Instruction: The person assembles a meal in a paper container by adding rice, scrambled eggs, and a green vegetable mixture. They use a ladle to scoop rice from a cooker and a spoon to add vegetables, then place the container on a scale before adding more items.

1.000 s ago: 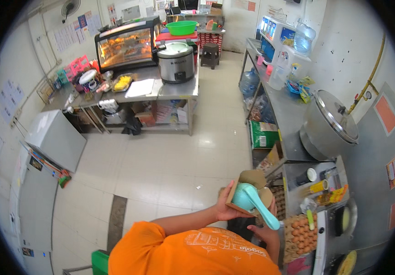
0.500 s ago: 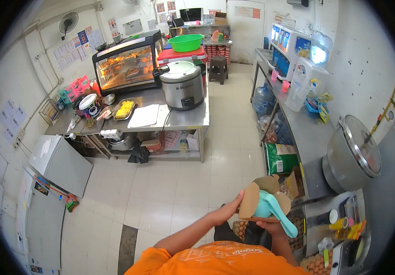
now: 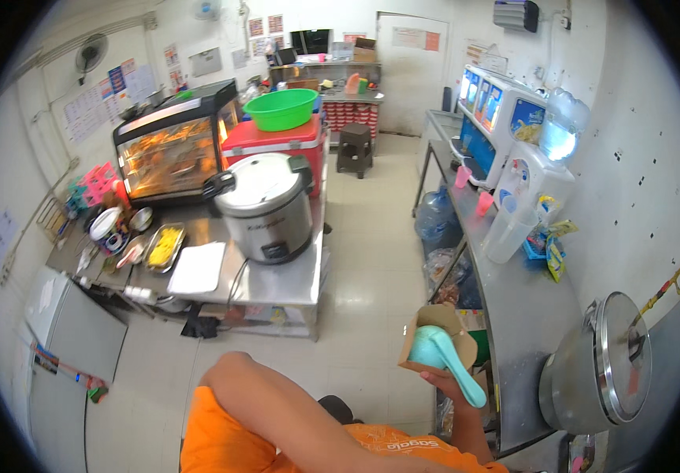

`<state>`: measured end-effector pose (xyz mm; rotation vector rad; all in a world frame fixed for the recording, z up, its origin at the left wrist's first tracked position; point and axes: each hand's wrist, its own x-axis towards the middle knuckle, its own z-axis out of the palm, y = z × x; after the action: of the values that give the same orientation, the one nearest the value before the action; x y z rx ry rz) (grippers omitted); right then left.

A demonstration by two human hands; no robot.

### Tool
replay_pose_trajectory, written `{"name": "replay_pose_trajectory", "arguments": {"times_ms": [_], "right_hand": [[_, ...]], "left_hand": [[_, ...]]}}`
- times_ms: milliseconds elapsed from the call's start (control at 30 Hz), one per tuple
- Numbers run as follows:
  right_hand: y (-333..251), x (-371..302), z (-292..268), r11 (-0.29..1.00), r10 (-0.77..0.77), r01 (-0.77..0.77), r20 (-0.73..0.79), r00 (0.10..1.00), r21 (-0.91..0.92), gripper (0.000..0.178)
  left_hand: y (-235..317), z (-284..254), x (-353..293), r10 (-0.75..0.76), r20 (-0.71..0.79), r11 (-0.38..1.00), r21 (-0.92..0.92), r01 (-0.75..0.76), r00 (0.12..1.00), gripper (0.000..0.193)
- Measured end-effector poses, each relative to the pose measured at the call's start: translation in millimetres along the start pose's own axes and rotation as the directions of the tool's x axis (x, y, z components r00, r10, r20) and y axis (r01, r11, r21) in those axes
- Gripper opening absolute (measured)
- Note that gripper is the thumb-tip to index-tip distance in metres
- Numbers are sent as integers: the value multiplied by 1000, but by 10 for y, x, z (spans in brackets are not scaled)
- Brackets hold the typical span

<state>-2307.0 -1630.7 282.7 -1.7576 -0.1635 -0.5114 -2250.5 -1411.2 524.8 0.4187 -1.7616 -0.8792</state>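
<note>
My right hand holds a brown cardboard food box from below, its flaps standing up. In the box rests a turquoise scoop with a rounded bowl; its handle sticks out over the box's near right edge. Whether the box holds any food under the scoop is hidden. My left arm is bent across the front of my orange shirt, and its hand lies beyond the lower edge of the view.
On the left steel table stand a large rice cooker, a tray of yellow food and a glass food warmer. The right counter carries a big lidded pot and clear pitchers. A stool stands far down the aisle.
My left hand has let go of the box and left the view, with the arm now bent across my body. The table and rice cooker appear closer.
</note>
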Motion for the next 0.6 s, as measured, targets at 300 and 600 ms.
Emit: {"name": "replay_pose_trajectory", "arguments": {"times_ms": [300,600], "right_hand": [[1150,1844,-59,986,140,-141,-23,990,-87,109],[1952,3749,-361,976,211,-215,-154,965,-13,104]], "left_hand": [[-459,-2308,-884,7,115,919,-392,39,993,33],[-708,-4846,-1196,93,201,849,-527,28,975,31]]}}
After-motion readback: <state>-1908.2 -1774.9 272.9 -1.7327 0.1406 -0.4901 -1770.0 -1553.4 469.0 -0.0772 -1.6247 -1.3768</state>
